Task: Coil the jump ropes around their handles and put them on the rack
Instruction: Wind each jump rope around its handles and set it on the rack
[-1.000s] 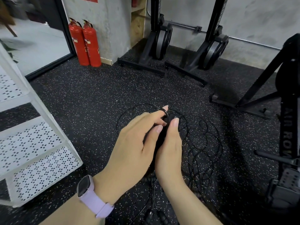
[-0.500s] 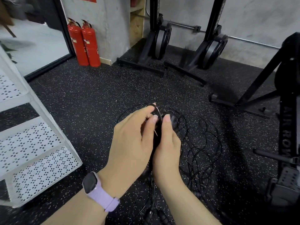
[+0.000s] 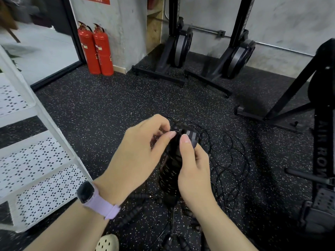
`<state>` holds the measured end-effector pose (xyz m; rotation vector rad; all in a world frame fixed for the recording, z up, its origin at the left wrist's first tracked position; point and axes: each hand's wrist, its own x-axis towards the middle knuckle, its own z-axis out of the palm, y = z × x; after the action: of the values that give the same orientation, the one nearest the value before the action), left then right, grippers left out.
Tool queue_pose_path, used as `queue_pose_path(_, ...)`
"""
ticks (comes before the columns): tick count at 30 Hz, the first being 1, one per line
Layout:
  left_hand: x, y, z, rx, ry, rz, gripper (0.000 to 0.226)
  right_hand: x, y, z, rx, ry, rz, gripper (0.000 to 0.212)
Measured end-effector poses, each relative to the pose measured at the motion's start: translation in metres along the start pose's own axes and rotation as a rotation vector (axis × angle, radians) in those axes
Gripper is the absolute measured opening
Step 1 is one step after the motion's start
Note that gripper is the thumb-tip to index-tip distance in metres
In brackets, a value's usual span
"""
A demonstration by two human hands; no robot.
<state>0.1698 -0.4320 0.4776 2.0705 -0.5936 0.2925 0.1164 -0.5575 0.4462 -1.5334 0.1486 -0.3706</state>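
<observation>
White perforated shelves of the rack point(image 3: 34, 160) stand at the left, and nothing is seen lying on them. Black handles point(image 3: 172, 167) are held upright between both hands above the speckled floor point(image 3: 108, 109). The right hand point(image 3: 194, 171) is wrapped around them, thumb pressed near the top; the left hand point(image 3: 137, 156) pinches the thin rope point(image 3: 230, 160) at the handle tops. Loose loops of rope are spread on the floor just right of the hands. More handles point(image 3: 130, 214) lie below. Open floor is left ahead, bounded by two fire extinguishers point(image 3: 96, 49) and black machine frames point(image 3: 290, 98).
</observation>
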Motion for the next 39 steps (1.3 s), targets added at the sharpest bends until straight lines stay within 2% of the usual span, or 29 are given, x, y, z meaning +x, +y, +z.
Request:
queue_pose_path(2,-0.001,0.0,0.0,-0.138,-0.072,-0.062,0.019,0.002,0.0,0.0,0.013,-0.03,0.011,0.046)
queue_pose_path(5,-0.001,0.0,-0.006,-0.176,-0.179,-0.064,0.027,0.003,-0.004,-0.002,0.064,-0.101,0.017,0.039)
queue_pose_path(9,0.0,-0.001,-0.019,-0.241,-0.25,-0.068,0.024,0.0,-0.008,-0.003,0.079,-0.195,0.043,0.057)
queue_pose_path(13,-0.003,0.0,-0.022,-0.224,-0.296,-0.043,0.037,-0.002,-0.009,-0.004,0.112,-0.267,0.102,0.069)
queue_pose_path(19,0.0,0.005,-0.013,-0.465,-0.322,-0.171,0.032,-0.001,-0.014,-0.006,0.103,-0.306,0.112,0.049)
queue_pose_path(23,0.004,0.007,-0.014,-0.555,-0.38,-0.23,0.032,0.001,-0.016,-0.01,0.1,-0.342,0.179,0.047)
queue_pose_path(26,0.003,0.003,-0.014,-0.574,-0.413,-0.297,0.033,0.006,-0.024,-0.019,0.079,-0.442,0.323,0.047)
queue_pose_path(28,-0.001,0.003,-0.012,-0.558,-0.424,-0.315,0.034,0.008,-0.028,-0.024,0.113,-0.482,0.43,0.039)
queue_pose_path(30,-0.005,0.005,-0.006,-0.552,-0.41,-0.317,0.034,0.003,-0.031,-0.022,0.161,-0.436,0.488,0.036)
queue_pose_path(32,-0.007,0.007,0.001,-0.546,-0.382,-0.308,0.035,-0.004,-0.03,-0.014,0.129,-0.303,0.46,0.042)
queue_pose_path(36,-0.003,0.006,0.01,-0.506,-0.349,-0.245,0.035,-0.005,-0.021,-0.009,-0.121,-0.056,0.206,0.045)
queue_pose_path(39,-0.003,0.006,0.009,-0.333,-0.388,-0.112,0.041,0.001,-0.022,-0.019,-0.165,-0.051,0.119,0.047)
